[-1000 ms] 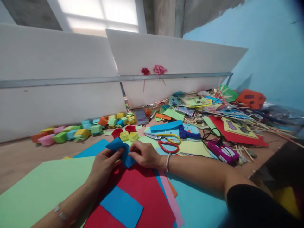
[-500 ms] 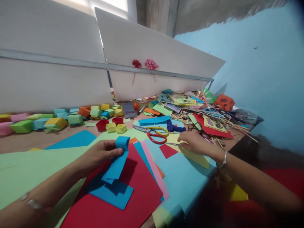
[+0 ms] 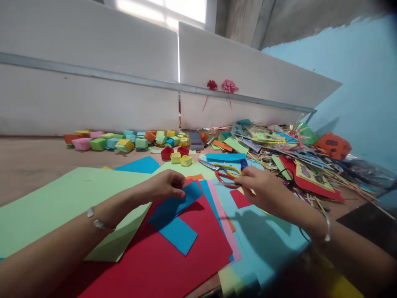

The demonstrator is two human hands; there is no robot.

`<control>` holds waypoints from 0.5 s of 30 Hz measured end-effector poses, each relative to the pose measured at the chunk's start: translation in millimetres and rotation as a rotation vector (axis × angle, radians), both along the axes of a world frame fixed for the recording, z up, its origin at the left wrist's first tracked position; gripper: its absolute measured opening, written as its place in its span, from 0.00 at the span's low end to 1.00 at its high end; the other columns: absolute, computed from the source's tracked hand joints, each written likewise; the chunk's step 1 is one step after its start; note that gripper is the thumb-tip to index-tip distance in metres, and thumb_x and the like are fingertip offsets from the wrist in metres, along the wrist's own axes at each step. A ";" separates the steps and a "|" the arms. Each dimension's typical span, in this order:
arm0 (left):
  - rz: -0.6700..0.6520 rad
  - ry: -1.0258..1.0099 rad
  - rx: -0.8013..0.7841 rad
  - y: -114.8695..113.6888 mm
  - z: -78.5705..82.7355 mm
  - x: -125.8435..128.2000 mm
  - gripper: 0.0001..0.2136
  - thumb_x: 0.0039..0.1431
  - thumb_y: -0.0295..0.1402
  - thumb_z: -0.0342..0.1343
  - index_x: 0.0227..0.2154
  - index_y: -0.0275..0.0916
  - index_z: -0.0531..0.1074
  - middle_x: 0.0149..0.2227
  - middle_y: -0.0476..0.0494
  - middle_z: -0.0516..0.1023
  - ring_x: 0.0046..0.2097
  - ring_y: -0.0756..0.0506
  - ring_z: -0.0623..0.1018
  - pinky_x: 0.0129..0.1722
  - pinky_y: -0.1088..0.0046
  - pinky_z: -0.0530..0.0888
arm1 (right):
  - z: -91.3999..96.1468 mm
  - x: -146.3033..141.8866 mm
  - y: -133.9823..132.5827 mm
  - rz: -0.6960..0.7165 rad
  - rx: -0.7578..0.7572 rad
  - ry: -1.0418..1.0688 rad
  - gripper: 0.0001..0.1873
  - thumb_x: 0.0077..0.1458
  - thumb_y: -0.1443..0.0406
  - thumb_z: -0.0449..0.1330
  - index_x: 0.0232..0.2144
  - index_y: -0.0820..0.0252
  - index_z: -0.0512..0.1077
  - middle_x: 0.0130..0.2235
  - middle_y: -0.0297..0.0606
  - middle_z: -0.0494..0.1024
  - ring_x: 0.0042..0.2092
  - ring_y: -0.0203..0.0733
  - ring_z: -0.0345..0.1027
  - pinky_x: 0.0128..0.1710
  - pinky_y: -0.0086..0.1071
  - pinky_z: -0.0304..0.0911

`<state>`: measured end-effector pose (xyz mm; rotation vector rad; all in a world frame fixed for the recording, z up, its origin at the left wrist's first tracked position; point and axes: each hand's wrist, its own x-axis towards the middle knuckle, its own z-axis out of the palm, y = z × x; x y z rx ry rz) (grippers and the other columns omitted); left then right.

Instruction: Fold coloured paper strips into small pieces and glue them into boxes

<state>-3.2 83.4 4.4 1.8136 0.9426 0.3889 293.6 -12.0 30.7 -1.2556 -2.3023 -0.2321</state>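
Pinched between the thumb and fingers of my left hand [image 3: 170, 185] is a blue paper strip [image 3: 191, 193], above the red sheet [image 3: 173, 269]. Beneath it lies another blue paper piece [image 3: 178, 235]. My right hand [image 3: 263, 188] is closed around a thin metal tool [image 3: 223, 184] that points left; its exact kind is unclear. Just beyond those fingers are scissors [image 3: 228, 169] with yellow and red handles. A blue glue gun [image 3: 244, 164] is mostly hidden behind the right hand. A small red paper piece [image 3: 240, 199] lies below it.
Folded paper boxes [image 3: 124, 145] in several colours line the back left. A jumble of cards and sticks [image 3: 263, 136] covers the back right. Large light green sheets [image 3: 68, 207] lie on the left, a light blue sheet [image 3: 263, 236] on the right. White boards [image 3: 93, 99] stand behind.
The view has turned left. My left hand has lowered the blue strip, which now lies flatter. My right hand has moved left with the metal tool, nearer the scissors.
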 end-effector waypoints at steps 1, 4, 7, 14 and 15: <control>-0.020 0.029 -0.013 0.7 2.6 -3.1 0.09 0.40 0.37 0.66 0.20 0.38 0.73 0.18 0.54 0.69 0.22 0.51 0.64 0.22 0.78 0.59 | 4.6 -14.7 10.5 0.070 0.034 -0.049 0.14 0.53 0.74 0.53 0.36 0.57 0.77 0.33 0.39 0.73 0.32 0.38 0.66 0.30 0.31 0.60; -0.090 0.106 -0.059 1.8 8.9 -11.7 0.09 0.40 0.38 0.66 0.18 0.37 0.76 0.16 0.53 0.68 0.20 0.51 0.62 0.20 0.77 0.57 | 8.1 -53.0 47.3 0.262 0.154 0.038 0.14 0.56 0.74 0.50 0.38 0.63 0.74 0.37 0.44 0.72 0.40 0.41 0.68 0.39 0.34 0.66; -0.126 0.128 -0.080 3.8 10.0 -16.1 0.10 0.38 0.37 0.68 0.14 0.38 0.74 0.14 0.54 0.66 0.20 0.52 0.61 0.20 0.77 0.56 | 9.3 -74.0 73.1 0.356 0.188 0.114 0.13 0.60 0.73 0.47 0.40 0.62 0.71 0.39 0.44 0.72 0.44 0.43 0.67 0.45 0.38 0.67; -0.058 0.084 -0.056 10.1 3.0 -10.7 0.11 0.37 0.37 0.69 0.23 0.39 0.77 0.19 0.52 0.74 0.23 0.48 0.69 0.23 0.77 0.63 | 30.4 -73.7 80.0 0.283 0.197 0.078 0.17 0.62 0.73 0.43 0.43 0.67 0.71 0.42 0.47 0.72 0.44 0.45 0.67 0.45 0.38 0.65; -0.044 0.085 -0.046 10.7 1.8 -9.7 0.11 0.37 0.37 0.69 0.23 0.39 0.76 0.19 0.52 0.73 0.23 0.49 0.68 0.22 0.77 0.62 | 29.5 -74.8 83.2 0.243 0.156 0.065 0.18 0.61 0.74 0.43 0.43 0.68 0.72 0.41 0.47 0.72 0.43 0.45 0.67 0.43 0.38 0.64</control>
